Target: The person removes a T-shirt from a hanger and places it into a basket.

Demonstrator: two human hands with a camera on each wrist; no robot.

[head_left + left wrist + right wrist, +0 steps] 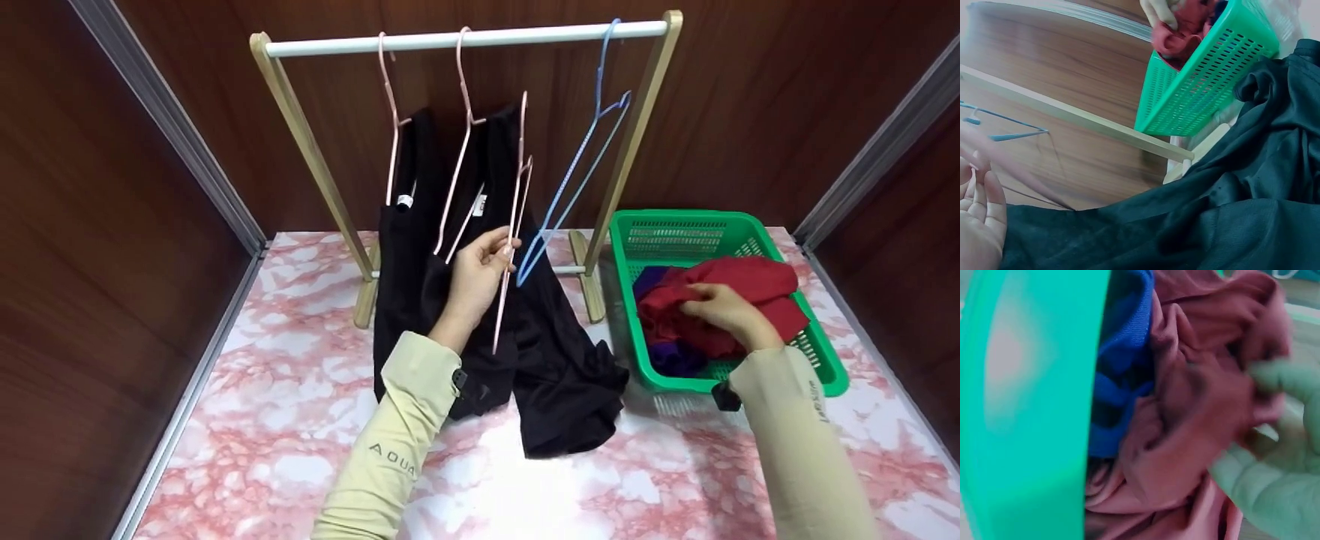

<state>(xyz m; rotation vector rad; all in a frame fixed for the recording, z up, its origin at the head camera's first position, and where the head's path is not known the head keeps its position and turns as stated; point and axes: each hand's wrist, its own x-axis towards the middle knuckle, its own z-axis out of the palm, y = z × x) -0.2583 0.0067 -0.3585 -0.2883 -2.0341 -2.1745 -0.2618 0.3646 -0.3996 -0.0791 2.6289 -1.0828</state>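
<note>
My left hand (480, 268) pinches the side of a pink clothes hanger (514, 217) between thumb and fingers. That hanger is off the rail and bears no garment; its hook points up, in front of the black garments. My right hand (724, 311) is inside the green basket (626, 300), with thumb and fingers curved about a fold of a red garment (750, 277). In the right wrist view the fingertips (1230, 467) are blurred against the red garment (1185, 455). Dark blue-purple cloth (1123, 382) lies beneath it.
A small rack with a white rail (330, 46) stands at the back. Two pink hangers (459, 172) with black garments (409, 300) and one bare blue hanger (574, 165) hang from it. Black fabric (570, 397) spreads onto the marbled tabletop (285, 420). Brown walls (90, 225) surround it.
</note>
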